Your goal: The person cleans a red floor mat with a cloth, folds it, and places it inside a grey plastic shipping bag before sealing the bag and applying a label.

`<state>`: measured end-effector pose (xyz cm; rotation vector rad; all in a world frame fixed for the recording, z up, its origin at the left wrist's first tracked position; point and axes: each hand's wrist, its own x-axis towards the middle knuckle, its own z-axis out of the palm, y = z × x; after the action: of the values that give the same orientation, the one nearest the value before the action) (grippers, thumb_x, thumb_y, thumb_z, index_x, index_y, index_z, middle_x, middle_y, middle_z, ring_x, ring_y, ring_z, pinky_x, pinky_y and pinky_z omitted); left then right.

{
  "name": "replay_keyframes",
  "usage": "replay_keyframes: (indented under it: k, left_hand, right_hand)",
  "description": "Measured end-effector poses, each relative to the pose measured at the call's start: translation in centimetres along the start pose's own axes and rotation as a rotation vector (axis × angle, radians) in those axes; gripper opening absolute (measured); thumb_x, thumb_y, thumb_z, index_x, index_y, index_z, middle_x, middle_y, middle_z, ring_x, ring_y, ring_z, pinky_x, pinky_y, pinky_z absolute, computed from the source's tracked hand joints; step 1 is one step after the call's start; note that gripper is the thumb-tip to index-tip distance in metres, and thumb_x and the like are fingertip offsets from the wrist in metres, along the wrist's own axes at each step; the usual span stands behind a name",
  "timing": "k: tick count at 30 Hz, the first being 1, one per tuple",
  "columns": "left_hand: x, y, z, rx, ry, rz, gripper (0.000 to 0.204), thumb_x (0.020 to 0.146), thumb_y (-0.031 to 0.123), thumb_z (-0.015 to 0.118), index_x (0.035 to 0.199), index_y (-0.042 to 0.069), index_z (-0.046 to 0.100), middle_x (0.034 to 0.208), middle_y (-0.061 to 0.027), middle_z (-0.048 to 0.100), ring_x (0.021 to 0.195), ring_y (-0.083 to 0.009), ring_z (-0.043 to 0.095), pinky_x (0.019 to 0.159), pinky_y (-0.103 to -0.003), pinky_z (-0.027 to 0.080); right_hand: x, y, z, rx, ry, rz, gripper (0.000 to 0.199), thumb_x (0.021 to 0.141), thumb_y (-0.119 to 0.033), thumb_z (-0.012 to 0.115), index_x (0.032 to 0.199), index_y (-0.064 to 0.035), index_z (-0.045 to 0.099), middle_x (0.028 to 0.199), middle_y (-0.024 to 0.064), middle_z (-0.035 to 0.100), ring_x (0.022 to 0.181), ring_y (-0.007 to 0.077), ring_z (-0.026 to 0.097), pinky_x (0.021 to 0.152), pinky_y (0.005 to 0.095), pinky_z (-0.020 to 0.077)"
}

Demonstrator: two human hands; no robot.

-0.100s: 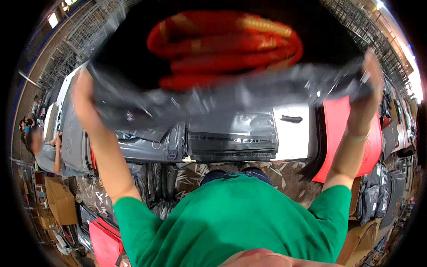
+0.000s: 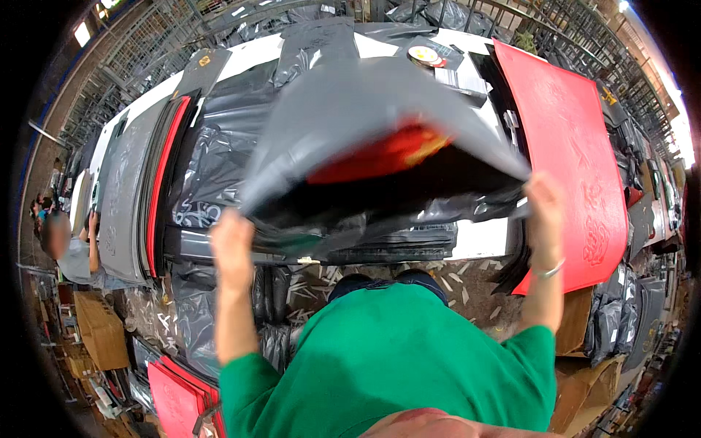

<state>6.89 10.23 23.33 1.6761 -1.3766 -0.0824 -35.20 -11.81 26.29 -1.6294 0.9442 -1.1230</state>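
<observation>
A grey plastic mailing bag [image 2: 350, 95] is stretched between my hands above the table, its black mouth gaping toward me. Inside it shows a red folded item with yellow marks [image 2: 387, 153], blurred, its kind unclear. My left hand [image 2: 232, 237] is closed on the bag's left corner. On the opposite corner, my right hand [image 2: 542, 196] grips the bag's edge, a bracelet around that wrist. Below the bag, a stack of dark plastic bags [image 2: 409, 247] lies at the table's near edge, partly covered.
Red embossed mats [image 2: 562, 146] lie stacked at the right, with grey mats [image 2: 131, 197] at the left. A round tin [image 2: 423, 55] stands toward the back. Another person [image 2: 73, 248] works at far left. A cardboard box [image 2: 100, 330] and paper scraps lie on the floor.
The bag has come down from in front of my view toward the table. Both hands have lowered and drawn closer together, still holding its corners.
</observation>
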Motion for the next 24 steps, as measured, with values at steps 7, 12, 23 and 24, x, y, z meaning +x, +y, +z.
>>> replay_keyframes:
  k: [7,12,23,24]
  left_hand:
    - [-20.1,-17.3,16.1,0.054,-0.224,-0.652,0.024,0.088,0.014,0.051,0.108,0.002,0.058,0.095,-0.0241,0.061,0.095,-0.0324,0.060,0.083,-0.036,0.044]
    - [-12.7,-9.4,16.8,0.275,0.043,-0.235,0.046,0.072,-0.008,0.043,0.116,0.002,0.048,0.104,-0.0176,0.059,0.097,-0.0338,0.057,0.086,-0.040,0.042]
    - [-5.9,5.8,31.4,-0.159,-0.938,0.262,0.014,0.076,0.018,0.062,0.077,0.005,0.057,0.081,-0.0113,0.055,0.078,-0.0312,0.051,0.070,-0.038,0.041]
    - [-6.2,5.8,29.6,-0.345,-0.979,0.219,0.015,0.079,0.019,0.060,0.080,0.004,0.056,0.083,-0.0100,0.056,0.081,-0.0292,0.052,0.073,-0.037,0.041]
  right_hand:
    - [-13.9,25.6,6.1,0.255,0.122,0.777,0.018,0.088,-0.017,0.056,0.096,-0.0028,0.061,0.079,-0.0030,0.057,0.068,0.0047,0.049,0.062,0.0183,0.0400]
    - [-15.8,23.0,5.9,0.232,-0.079,0.815,0.017,0.088,-0.018,0.056,0.087,-0.0014,0.060,0.075,-0.0020,0.058,0.065,0.0057,0.052,0.057,0.0197,0.0432]
    - [-14.1,18.3,5.1,0.401,-0.409,0.762,0.023,0.093,-0.009,0.044,0.110,0.0046,0.049,0.097,0.0093,0.060,0.084,0.0174,0.063,0.071,0.0245,0.0508]
    - [-14.6,19.0,4.8,0.431,-0.385,0.827,0.024,0.093,-0.010,0.044,0.112,0.0033,0.048,0.097,0.0091,0.060,0.082,0.0177,0.064,0.070,0.0245,0.0509]
